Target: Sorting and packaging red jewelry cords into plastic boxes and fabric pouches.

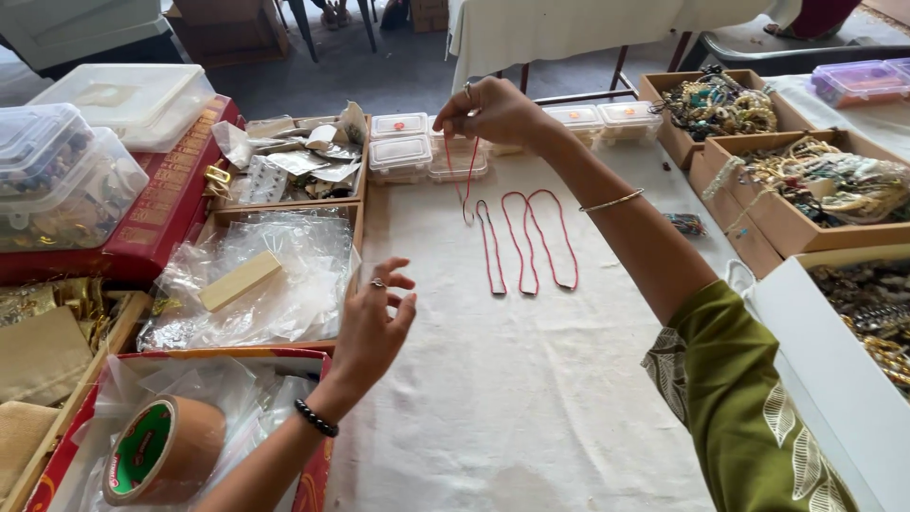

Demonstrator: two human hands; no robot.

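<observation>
The right hand (493, 112) is pinching the top of a thin red bead string (464, 180), dangling it straight down just left of two more red loops (536, 242) lying lengthwise on the white cloth (531, 398). The left hand (374, 327) is hovering with fingers loosely spread and empty, nearer me than the string, while small clear lidded boxes (400, 152) are sitting just behind it.

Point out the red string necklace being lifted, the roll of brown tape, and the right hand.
red string necklace (462, 180), head view, on the hanging loop below the fingers.
roll of brown tape (194, 438), head view, on its brown outer side.
right hand (495, 112), head view, on the back of the hand.
</observation>
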